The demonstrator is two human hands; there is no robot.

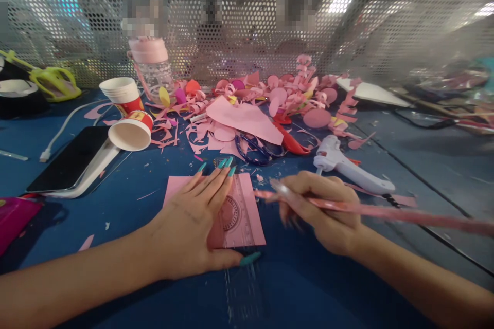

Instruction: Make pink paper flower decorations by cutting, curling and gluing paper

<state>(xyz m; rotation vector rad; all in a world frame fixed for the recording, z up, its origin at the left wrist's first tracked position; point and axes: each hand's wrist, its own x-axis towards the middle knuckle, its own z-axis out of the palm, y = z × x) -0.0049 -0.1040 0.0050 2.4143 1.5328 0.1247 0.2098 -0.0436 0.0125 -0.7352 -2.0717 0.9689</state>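
My left hand (193,226) lies flat with fingers stretched out, pressing on a clear plastic ruler (247,226) with a round protractor scale. Under the ruler is a piece of pink paper (173,185), partly covered by the hand. The ruler's lower end reaches past the paper onto the blue table. Just right of the paper, my right hand (320,205) is closed around a long, thin, pink pen-like tool (389,211). Its narrow end points at the paper's right edge, and its other end runs out of view. Blur hides its exact kind.
Behind the paper lie blue-handled scissors (252,149) and a heap of pink scraps (243,118). A white glue gun (355,169) rests at right. Paper cups (131,131), a phone (71,159) and a pink-lidded bottle (150,61) stand or lie at left, before a perforated metal screen (247,15).
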